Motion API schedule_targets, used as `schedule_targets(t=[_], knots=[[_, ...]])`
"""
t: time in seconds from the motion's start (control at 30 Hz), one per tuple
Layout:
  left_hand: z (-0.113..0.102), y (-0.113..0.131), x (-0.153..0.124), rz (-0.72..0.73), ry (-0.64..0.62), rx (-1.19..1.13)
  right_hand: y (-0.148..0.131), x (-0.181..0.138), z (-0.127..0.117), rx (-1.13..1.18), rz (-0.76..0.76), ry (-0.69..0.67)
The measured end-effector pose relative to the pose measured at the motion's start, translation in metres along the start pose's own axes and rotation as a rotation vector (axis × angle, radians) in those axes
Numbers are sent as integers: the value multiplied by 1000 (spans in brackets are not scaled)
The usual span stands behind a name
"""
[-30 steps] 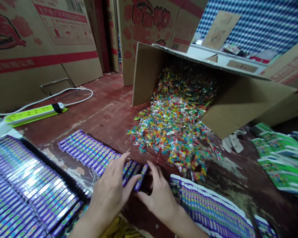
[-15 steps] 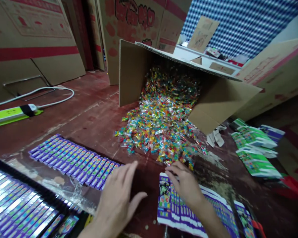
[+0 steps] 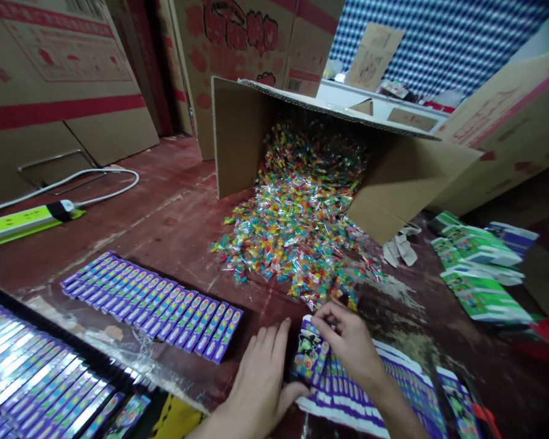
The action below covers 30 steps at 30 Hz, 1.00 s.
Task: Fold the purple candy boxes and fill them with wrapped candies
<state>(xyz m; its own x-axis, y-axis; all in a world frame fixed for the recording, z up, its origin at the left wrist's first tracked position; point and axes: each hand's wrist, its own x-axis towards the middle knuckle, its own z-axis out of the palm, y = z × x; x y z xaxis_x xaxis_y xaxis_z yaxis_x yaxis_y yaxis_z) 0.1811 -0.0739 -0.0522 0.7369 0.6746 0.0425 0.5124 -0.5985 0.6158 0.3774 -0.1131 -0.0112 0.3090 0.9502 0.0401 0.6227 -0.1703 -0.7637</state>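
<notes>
My right hand (image 3: pixel 348 341) pinches the top flat purple card (image 3: pixel 310 356) at the near end of a fanned stack of flat cards (image 3: pixel 393 390) and lifts its edge. My left hand (image 3: pixel 260 384) lies beside it, fingers stretched out, touching the card's left side. To the left, a row of small purple boxes (image 3: pixel 153 303) stands side by side on the red floor (image 3: pixel 174 213). Just beyond my hands, a heap of small wrapped sweets (image 3: pixel 297 238) spills out of a cardboard box (image 3: pixel 238 134) lying on its side.
A large tray of purple boxes (image 3: pixel 32 378) fills the lower left. A green power strip (image 3: pixel 22 222) with a white cable lies at the left. Green packets (image 3: pixel 480 274) are piled at the right. Tall cartons (image 3: pixel 64 73) stand behind.
My left hand left the end of the box row and moved right to the card stack. My right hand went from the row to the stack and pinched up the top card.
</notes>
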Motion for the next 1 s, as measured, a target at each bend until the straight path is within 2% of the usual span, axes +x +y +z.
schedule_targets(t=[0.1,0.23,0.3,0.4,0.47,0.6,0.67,0.7,0.73,0.8,0.87,0.93,1.0], knots=[[-1,0,-1,82,98,-120,-11,1,2,251,143,10],[-18,7,8,30,106,-399,-26,-8,9,467,232,5],[-33,9,13,-27,40,-707,-30,-16,10,482,157,-44],[-53,9,18,-93,-122,-1229,-34,-25,7,376,-70,-175],[-62,8,18,-107,-215,-1424,-38,-26,2,315,-126,-253],[-67,10,12,-108,-355,-1499,-54,-14,-16,320,-12,-478],[-66,11,10,-127,-349,-1463,-60,-9,-22,335,27,-614],[-65,10,9,-141,-328,-1440,-62,-8,-23,357,53,-628],[-65,9,9,-159,-299,-1417,-62,-8,-22,386,83,-588],[-63,6,10,-197,-206,-1366,-60,-9,-13,448,125,-363],[-61,3,11,-219,-62,-1287,-55,-14,2,464,119,-161],[-57,1,13,-245,70,-1207,-50,-19,19,437,88,-104],[-50,0,12,-299,145,-1177,-46,-23,35,404,81,-71]])
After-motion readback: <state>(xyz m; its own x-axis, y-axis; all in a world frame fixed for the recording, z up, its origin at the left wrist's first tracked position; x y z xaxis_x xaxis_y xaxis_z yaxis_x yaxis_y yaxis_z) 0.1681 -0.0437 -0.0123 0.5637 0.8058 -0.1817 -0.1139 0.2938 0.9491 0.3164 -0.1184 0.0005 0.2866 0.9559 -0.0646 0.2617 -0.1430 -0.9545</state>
